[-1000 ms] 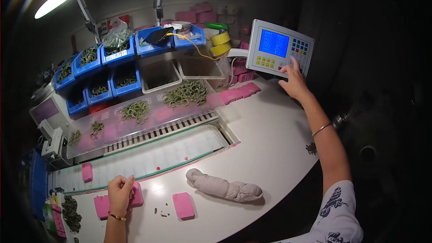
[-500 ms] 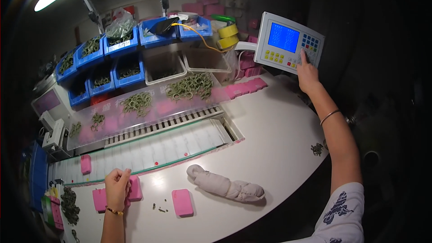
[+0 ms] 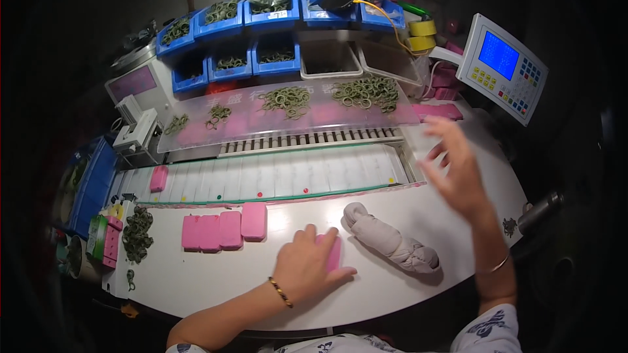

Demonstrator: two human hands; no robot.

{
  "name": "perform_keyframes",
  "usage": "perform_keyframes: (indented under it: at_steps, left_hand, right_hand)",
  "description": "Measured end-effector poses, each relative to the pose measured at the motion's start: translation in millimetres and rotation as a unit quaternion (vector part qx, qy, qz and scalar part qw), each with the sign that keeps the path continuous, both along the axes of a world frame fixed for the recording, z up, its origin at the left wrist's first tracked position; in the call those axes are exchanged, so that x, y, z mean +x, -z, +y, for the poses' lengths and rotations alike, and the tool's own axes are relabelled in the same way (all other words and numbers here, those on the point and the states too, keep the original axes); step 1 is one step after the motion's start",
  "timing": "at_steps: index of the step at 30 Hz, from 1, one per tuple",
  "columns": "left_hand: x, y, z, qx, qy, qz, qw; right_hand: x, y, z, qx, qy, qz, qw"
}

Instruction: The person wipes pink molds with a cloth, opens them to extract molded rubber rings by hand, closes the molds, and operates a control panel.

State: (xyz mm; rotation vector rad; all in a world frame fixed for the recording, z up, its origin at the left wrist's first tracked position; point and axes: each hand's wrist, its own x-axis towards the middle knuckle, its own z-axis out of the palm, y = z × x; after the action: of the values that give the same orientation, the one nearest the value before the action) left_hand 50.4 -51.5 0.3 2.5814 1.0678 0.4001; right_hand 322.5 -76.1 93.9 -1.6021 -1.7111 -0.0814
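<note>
My left hand lies over a small pink rectangular block on the white tabletop, fingers stretched out and thumb spread to the side. The fingers cover part of this block, and I cannot tell how firmly they touch it. Above the table's right side my right hand is in the air, slightly blurred, its fingers loosely bent and apart with nothing between them. A wrapped, twisted bundle of pale cloth lies between the two hands. Left of my left hand, several pink blocks sit side by side in a row.
A conveyor with white segments runs behind, carrying one pink block. Green rings lie on a clear sheet beyond it. Blue bins stand at the back. A control panel rises at right; a dark green pile lies left.
My right hand has come off the panel's keys and down to the left. My left hand has moved right from the block row onto the separate block. The view has shifted.
</note>
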Motion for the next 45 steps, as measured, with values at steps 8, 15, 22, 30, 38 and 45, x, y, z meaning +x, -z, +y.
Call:
perform_keyframes:
  at_steps: [8, 15, 22, 30, 38, 45]
  left_hand:
    - [-4.8, 15.0, 30.9, -0.299, 0.037, -0.286, 0.910]
    - [-19.2, 2.0, 40.0, -0.285, 0.152, -0.408, 0.854]
    - [-35.8, 0.2, 55.2, -0.285, 0.174, -0.373, 0.865]
    - [-16.9, 22.0, 38.4, -0.075, 0.043, -0.475, 0.876]
    - [-20.1, 2.6, 34.0, -0.600, 0.071, -0.549, 0.578]
    - [-24.0, 1.8, 37.4, -0.612, -0.042, -0.548, 0.568]
  right_hand:
    - [-97.1, 40.6, -16.3, -0.046, -0.144, 0.082, 0.985]
    - [-117.5, 66.7, 10.2, -0.091, -0.301, 0.251, 0.915]
    - [-115.6, 76.3, 15.9, -0.107, -0.341, 0.303, 0.883]
    - [-132.6, 81.9, 13.0, -0.098, -0.237, 0.558, 0.789]
    - [-120.0, 84.0, 7.7, -0.169, -0.273, 0.478, 0.817]
    - [-138.9, 82.4, 8.3, -0.044, -0.304, 0.183, 0.934]
